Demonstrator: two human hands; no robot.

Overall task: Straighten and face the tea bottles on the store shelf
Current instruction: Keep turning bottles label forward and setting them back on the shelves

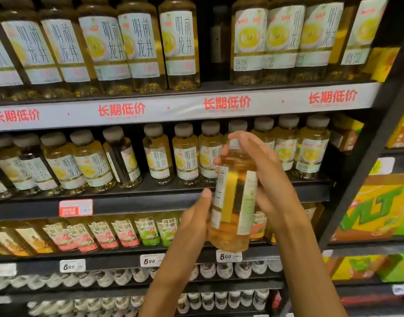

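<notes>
Holding one tea bottle (233, 202) before the shelf (150, 202), your left hand (194, 223) and right hand (262, 179) both grasp it.

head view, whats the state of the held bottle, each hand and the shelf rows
held bottle: off the shelf, upright, label seam toward camera
left hand: grips its lower side
right hand: holds its top and side
middle row: mostly faced, one dark bottle turned
top row: gap right of centre

Bottle (233, 202) btwn both hands, in front of mid shelf (150, 202) row.
</notes>
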